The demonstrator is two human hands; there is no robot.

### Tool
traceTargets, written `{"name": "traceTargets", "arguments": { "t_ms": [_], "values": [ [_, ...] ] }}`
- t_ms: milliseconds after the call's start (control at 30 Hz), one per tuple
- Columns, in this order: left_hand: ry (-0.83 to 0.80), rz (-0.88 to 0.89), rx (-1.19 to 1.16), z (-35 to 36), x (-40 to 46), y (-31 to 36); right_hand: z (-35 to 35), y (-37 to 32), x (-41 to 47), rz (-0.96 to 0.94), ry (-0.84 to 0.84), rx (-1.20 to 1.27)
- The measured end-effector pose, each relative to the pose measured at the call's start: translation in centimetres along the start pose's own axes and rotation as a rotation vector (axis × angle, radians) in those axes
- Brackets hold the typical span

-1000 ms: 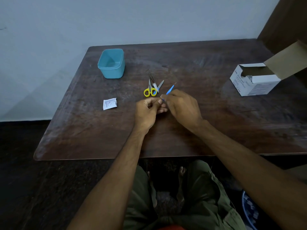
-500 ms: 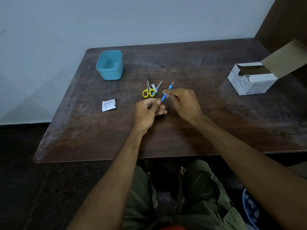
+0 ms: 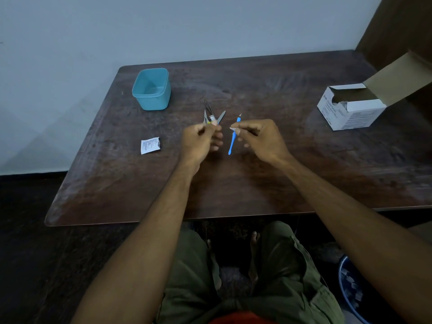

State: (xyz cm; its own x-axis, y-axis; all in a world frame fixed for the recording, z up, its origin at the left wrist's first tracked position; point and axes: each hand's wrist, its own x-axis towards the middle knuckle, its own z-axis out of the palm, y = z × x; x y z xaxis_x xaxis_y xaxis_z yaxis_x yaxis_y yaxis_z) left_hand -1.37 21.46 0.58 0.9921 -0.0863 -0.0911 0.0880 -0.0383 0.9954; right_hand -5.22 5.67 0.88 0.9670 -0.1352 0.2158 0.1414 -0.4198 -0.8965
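My right hand pinches a thin blue tool near its upper part, with a small white bit at the fingertips. The tool hangs tilted above the table, its fine pointed tip away from me. My left hand is a short gap to the left with fingers curled and thumb against forefinger. I see nothing held in it. Just behind it lie small scissors, whose yellow handles are mostly hidden by that hand.
A dark wooden table stands against a pale wall. A teal plastic tub sits at the back left, a white printed sachet lies left of my hands, and an open white carton stands at the right. A blue bin is on the floor.
My hands, joined at the blue tool a second ago, have drawn apart. The right hand keeps the tool, which now hangs free between them. The left hand moved left toward the scissors.
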Motion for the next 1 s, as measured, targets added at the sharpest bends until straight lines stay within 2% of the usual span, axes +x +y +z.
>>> {"name": "traceTargets", "arguments": {
  "t_ms": [300,400,500,667,867,1000],
  "values": [
    [-0.281,-0.030,0.192,0.8,1.8,2.4,-0.8,-1.4,-0.6,-0.292,-0.155,-0.298],
    [-0.247,-0.035,0.135,0.7,1.7,1.9,-0.9,-1.4,-1.1,-0.335,-0.165,-0.324],
    [-0.147,-0.079,-0.027,0.4,1.6,1.4,-0.5,-1.3,-1.9,-0.368,-0.178,-0.367],
    [-0.039,-0.116,-0.101,-0.3,1.5,0.4,-0.2,-0.8,-3.1,-0.301,-0.274,-0.350],
    [-0.056,-0.107,-0.166,0.5,0.9,-0.4,0.5,-1.1,-2.0,-0.137,-0.188,-0.200],
    [-0.041,-0.096,-0.137,-0.2,0.9,-0.8,0.7,-0.3,-3.5,-0.078,-0.242,-0.168]
  ]
}}
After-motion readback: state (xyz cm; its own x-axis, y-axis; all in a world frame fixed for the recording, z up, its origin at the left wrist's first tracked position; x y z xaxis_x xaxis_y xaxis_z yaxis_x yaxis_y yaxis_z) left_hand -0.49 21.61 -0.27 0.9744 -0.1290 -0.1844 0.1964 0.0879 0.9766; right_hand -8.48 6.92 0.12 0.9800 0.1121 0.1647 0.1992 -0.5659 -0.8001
